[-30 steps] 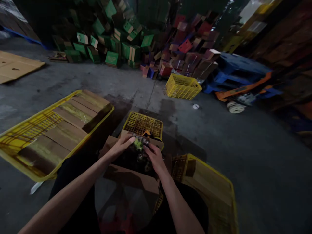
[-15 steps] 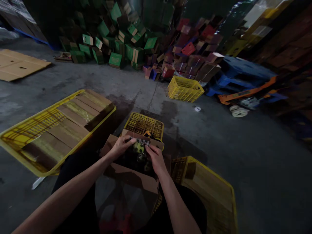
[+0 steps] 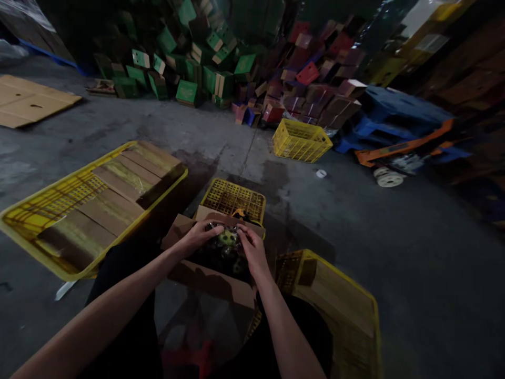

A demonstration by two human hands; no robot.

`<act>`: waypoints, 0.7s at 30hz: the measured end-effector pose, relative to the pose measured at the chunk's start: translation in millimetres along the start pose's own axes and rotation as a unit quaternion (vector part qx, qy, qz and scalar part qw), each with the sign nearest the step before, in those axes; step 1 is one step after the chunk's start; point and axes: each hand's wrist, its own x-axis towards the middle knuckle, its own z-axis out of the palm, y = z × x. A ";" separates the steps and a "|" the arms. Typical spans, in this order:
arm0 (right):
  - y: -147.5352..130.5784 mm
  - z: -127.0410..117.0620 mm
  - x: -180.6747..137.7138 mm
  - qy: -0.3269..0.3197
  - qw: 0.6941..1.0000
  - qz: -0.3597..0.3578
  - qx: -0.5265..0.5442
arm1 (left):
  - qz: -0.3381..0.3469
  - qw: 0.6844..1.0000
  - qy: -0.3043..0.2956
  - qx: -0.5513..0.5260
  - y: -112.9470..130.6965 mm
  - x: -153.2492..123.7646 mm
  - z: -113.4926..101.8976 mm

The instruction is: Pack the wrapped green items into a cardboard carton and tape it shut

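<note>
Concrete floor (image 3: 355,221) of a dim warehouse carries everything. At its far left edge lies a flat cardboard sheet (image 3: 27,100). Nearer, a large yellow crate (image 3: 51,202) holds flattened cardboard pieces. Green cartons (image 3: 185,92) are heaped along the back edge. In the middle, close to the person, an open cardboard box (image 3: 213,281) stands against a small yellow crate (image 3: 232,197). Over the box's far edge, the left hand (image 3: 199,238) and right hand (image 3: 252,251) each pinch 1 small yellow-green item (image 3: 228,238) with narrowed fingertips, so it sits between the 2 hands. Right of them stands another yellow crate (image 3: 290,268). Farther back are a yellow basket (image 3: 302,139), red cartons (image 3: 311,73) and blue pallets (image 3: 394,105).
</note>
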 end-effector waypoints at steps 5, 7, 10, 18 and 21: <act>-10.2 4.0 -5.1 -0.086 0.996 -0.018 0.005 | 0.038 0.993 0.101 0.057 -13.1 9.0 -9.1; -9.6 4.4 -4.9 -0.088 0.996 -0.026 -0.014 | 0.046 0.992 0.100 0.059 -16.5 10.1 -10.0; -4.8 3.1 -2.3 -0.073 0.995 -0.047 -0.051 | 0.048 0.991 0.100 0.074 -18.6 8.2 -8.5; -6.7 -1.5 -1.7 -0.022 0.970 -0.084 -0.226 | 0.158 0.966 -0.010 0.206 -8.8 4.8 -10.3; -7.5 1.8 -2.5 -0.031 0.970 -0.080 -0.226 | 0.173 0.946 -0.068 0.267 -10.8 1.5 -10.0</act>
